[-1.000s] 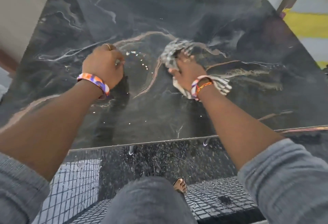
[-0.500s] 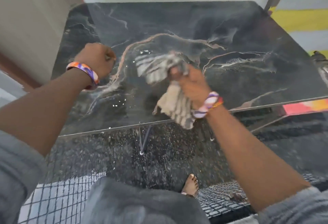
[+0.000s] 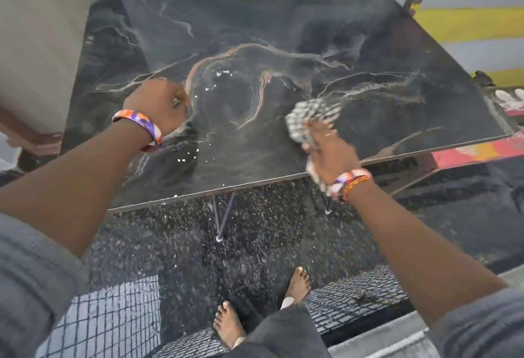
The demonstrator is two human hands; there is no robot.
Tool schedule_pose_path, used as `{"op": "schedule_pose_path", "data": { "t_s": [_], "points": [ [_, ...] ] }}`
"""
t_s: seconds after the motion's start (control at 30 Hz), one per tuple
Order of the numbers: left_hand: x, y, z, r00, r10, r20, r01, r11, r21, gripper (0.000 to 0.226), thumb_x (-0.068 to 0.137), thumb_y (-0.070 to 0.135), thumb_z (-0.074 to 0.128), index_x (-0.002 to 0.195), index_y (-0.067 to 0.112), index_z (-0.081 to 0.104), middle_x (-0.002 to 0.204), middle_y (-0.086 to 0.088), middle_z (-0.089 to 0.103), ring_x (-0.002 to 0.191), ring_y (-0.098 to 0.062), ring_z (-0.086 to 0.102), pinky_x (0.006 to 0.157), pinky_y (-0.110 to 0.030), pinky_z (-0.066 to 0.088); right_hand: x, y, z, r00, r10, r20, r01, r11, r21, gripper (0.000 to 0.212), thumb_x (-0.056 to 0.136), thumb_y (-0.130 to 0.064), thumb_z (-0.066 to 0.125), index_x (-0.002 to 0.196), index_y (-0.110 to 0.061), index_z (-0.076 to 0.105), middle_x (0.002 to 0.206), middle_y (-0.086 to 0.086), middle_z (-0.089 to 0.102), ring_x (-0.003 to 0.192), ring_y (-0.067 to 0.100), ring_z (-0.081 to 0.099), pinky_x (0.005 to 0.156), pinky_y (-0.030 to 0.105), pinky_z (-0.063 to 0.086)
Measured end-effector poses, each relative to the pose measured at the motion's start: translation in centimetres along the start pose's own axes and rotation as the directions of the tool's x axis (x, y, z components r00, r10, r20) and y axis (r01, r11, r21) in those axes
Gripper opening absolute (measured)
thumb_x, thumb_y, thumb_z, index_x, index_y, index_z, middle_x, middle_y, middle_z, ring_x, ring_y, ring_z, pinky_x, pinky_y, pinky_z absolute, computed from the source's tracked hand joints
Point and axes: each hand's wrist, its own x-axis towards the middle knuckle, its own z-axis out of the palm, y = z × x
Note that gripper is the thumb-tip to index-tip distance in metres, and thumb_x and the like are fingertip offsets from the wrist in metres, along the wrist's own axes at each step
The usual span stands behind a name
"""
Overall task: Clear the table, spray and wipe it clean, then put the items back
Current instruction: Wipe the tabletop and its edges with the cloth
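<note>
The black marble-patterned table [image 3: 283, 31] fills the upper middle of the head view, with nothing standing on it. White droplets [image 3: 184, 159] speckle its left front part. My right hand [image 3: 330, 151] lies on a grey-and-white checked cloth [image 3: 312, 111] near the table's front right edge and presses it to the top. The cloth bunches ahead of my fingers and trails back under my wrist. My left hand [image 3: 156, 105] is curled in a fist and rests on the table at the left; nothing shows in it.
A beige panel [image 3: 42, 46] stands along the table's left side. A striped yellow, red and white surface [image 3: 467, 23] rises at the right, with a white item [image 3: 507, 97] below it. My bare feet [image 3: 229, 326] stand on dark speckled floor beside a checked mat [image 3: 107, 315].
My right hand had lifted the cloth off the table's front edge; now it has set it down farther right and presses it flat. My left fist stayed on the table.
</note>
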Motion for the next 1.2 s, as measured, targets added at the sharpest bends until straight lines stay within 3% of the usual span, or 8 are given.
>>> {"op": "schedule_pose_path", "data": {
  "t_s": [0.23, 0.37, 0.47, 0.57, 0.7, 0.83, 0.93, 1.2],
  "points": [
    [0.8, 1.0, -1.6, 0.999, 0.024, -0.034, -0.025, 0.999, -0.048, 0.022, 0.084, 0.012, 0.056, 0.097, 0.005, 0.072, 0.104, -0.026, 0.067, 0.100, -0.044, 0.061, 0.090, -0.044, 0.050, -3.1, -10.7, 4.0, 0.887, -0.353, 0.297, 0.171, 0.849, 0.500, 0.036, 0.095, -0.023, 0.048, 0.131, -0.020, 0.051, 0.131, 0.005, 0.057, 0.120, 0.021, 0.051, 0.103, 0.038, 0.038],
    [2.5, 2.8, -2.4, 0.997, 0.066, -0.040, -0.068, 0.995, -0.075, 0.023, 0.086, 0.011, 0.055, 0.100, 0.003, 0.071, 0.107, -0.026, 0.067, 0.104, -0.042, 0.060, 0.092, -0.040, 0.046, -2.8, -8.3, 0.2, 0.940, -0.179, 0.289, -0.224, 0.312, 0.923, 0.016, 0.092, -0.023, 0.049, 0.099, -0.019, 0.063, 0.087, -0.004, 0.070, 0.085, 0.016, 0.063, 0.088, 0.032, 0.051],
    [4.0, 4.3, -1.8, 0.993, 0.117, -0.031, -0.118, 0.991, -0.066, 0.023, 0.086, 0.015, 0.056, 0.099, 0.006, 0.071, 0.106, -0.027, 0.065, 0.102, -0.044, 0.059, 0.088, -0.042, 0.047, -3.4, -5.1, -4.0, 0.990, 0.059, 0.127, -0.129, 0.021, 0.991, 0.024, 0.079, -0.027, 0.054, 0.093, -0.010, 0.061, 0.070, -0.003, 0.072, 0.065, 0.008, 0.067, 0.066, 0.023, 0.057],
    [5.2, 6.7, -0.8, 0.989, 0.150, 0.006, -0.149, 0.985, -0.087, 0.024, 0.086, 0.013, 0.055, 0.102, 0.005, 0.071, 0.109, -0.027, 0.064, 0.104, -0.043, 0.058, 0.089, -0.041, 0.047, -3.5, -1.6, -7.4, 0.912, 0.382, -0.148, 0.040, 0.278, 0.960, 0.019, 0.092, -0.026, 0.051, 0.100, -0.014, 0.064, 0.083, -0.003, 0.073, 0.073, 0.009, 0.067, 0.069, 0.021, 0.053],
    [7.4, 10.0, 1.3, 0.969, 0.234, 0.077, -0.224, 0.967, -0.123, 0.025, 0.085, 0.009, 0.052, 0.101, 0.007, 0.071, 0.110, -0.022, 0.067, 0.105, -0.039, 0.060, 0.094, -0.040, 0.048, -1.4, 3.4, -8.6, 0.580, 0.681, -0.447, -0.141, 0.624, 0.768, 0.043, 0.099, -0.023, 0.041, 0.135, 0.000, 0.042, 0.136, 0.009, 0.050, 0.121, 0.021, 0.051, 0.090, 0.012, 0.036],
    [10.8, 13.0, 3.5, 0.952, 0.286, 0.109, -0.277, 0.957, -0.085, 0.027, 0.084, 0.013, 0.052, 0.103, 0.010, 0.071, 0.111, -0.020, 0.067, 0.108, -0.038, 0.059, 0.096, -0.041, 0.048, 4.1, 11.7, -5.7, 0.705, 0.672, -0.225, -0.583, 0.731, 0.356, 0.070, 0.094, -0.045, 0.036, 0.148, -0.006, 0.015, 0.156, 0.022, 0.010, 0.145, 0.036, 0.008, 0.117, 0.040, 0.010],
    [14.8, 15.7, 5.5, 0.942, 0.313, 0.120, -0.304, 0.949, -0.085, 0.027, 0.085, 0.010, 0.051, 0.103, 0.006, 0.070, 0.113, -0.022, 0.065, 0.109, -0.038, 0.058, 0.096, -0.039, 0.047, 7.9, 16.8, -4.3, 0.636, 0.768, -0.076, -0.766, 0.640, 0.052, 0.077, 0.088, -0.065, 0.023, 0.149, -0.020, 0.008, 0.158, 0.017, -0.005, 0.144, 0.040, -0.007, 0.114, 0.060, -0.009],
    [27.6, 22.4, 11.1, 0.942, 0.303, 0.143, -0.301, 0.953, -0.036, 0.032, 0.082, 0.021, 0.046, 0.098, 0.010, 0.071, 0.107, -0.023, 0.064, 0.103, -0.042, 0.059, 0.090, -0.044, 0.050, 18.5, 29.6, -9.3, 0.354, 0.911, -0.212, -0.918, 0.381, 0.106, 0.071, 0.094, -0.050, 0.026, 0.149, -0.008, 0.010, 0.154, 0.030, 0.004, 0.142, 0.046, 0.002, 0.117, 0.054, -0.002]
  ]
}}
